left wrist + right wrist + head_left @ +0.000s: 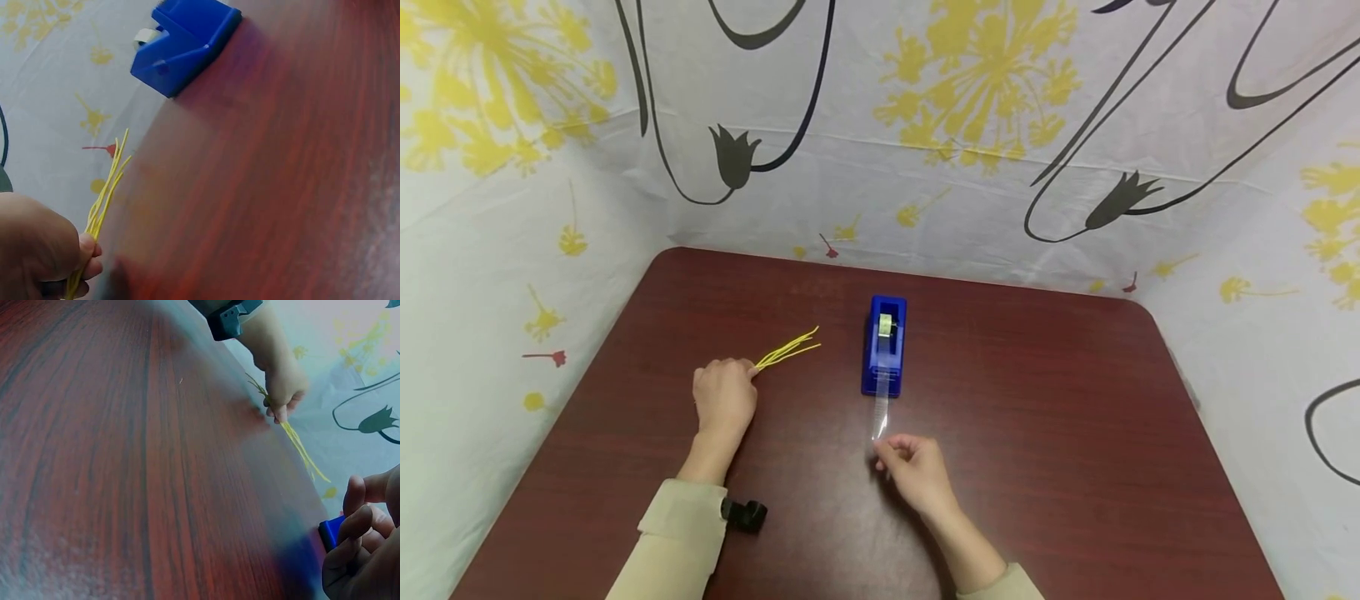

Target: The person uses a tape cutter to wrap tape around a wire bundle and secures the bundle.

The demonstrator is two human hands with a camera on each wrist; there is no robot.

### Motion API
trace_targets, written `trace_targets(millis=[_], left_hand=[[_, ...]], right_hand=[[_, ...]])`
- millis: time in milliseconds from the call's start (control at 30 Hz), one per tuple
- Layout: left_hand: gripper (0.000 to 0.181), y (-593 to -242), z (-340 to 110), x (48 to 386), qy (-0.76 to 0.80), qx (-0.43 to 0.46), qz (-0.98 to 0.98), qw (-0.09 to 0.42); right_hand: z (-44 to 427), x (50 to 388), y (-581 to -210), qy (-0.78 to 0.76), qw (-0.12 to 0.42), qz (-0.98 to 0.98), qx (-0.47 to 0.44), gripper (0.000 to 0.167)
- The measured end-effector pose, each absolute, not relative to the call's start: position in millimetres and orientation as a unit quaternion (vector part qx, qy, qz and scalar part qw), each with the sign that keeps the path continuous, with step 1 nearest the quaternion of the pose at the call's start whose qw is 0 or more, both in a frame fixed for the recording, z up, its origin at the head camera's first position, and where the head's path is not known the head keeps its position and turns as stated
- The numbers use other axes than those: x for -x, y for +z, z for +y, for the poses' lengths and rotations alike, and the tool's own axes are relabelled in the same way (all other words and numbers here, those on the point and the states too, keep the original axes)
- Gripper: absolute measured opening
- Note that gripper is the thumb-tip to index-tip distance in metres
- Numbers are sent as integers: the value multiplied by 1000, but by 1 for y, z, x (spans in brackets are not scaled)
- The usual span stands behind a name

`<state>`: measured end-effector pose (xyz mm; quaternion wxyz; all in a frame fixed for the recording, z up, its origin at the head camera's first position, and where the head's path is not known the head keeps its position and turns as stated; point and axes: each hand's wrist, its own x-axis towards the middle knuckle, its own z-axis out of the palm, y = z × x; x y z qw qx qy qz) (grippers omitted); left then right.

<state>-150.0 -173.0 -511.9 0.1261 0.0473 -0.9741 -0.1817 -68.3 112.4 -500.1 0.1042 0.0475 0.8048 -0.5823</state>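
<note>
Toward the left edge of the bench [1037, 417], the left hand [724, 396] makes a fist round yellow strands [784, 353]; the blue tape dispenser [898, 354] stands near mid far edge, and the right hand [917, 473], forearm slanting inward, pinches the clear tape strip [882, 410] stretched from it

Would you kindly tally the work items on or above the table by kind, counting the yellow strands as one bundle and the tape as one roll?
Blue tape dispenser: 1
Clear tape roll: 1
Yellow strand bundle: 1
Total: 3
</note>
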Motion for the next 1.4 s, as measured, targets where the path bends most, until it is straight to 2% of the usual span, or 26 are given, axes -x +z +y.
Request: trace_targets(millis=[133,367,533,867,1167,1400], left_hand=[[9,-504,-173,146,-178,-29,-976,118],[14,-492,-177,140,-175,1,-983,58],[16,-488,-177,137,-185,11,-981,47],[9,-486,-174,131,-186,63,-981,4],[10,-486,-161,126,-175,111,-978,-15],[17,-487,-150,124,-184,135,-974,-15]], right_hand=[[112,68,-500,-583,104,804,-52,17],[112,68,-500,-581,104,806,-47,18],[114,67,-500,-584,102,804,-45,19],[112,68,-498,-584,108,803,-47,18],[112,69,-498,-587,109,801,-44,19],[112,68,-497,-584,109,804,-38,18]])
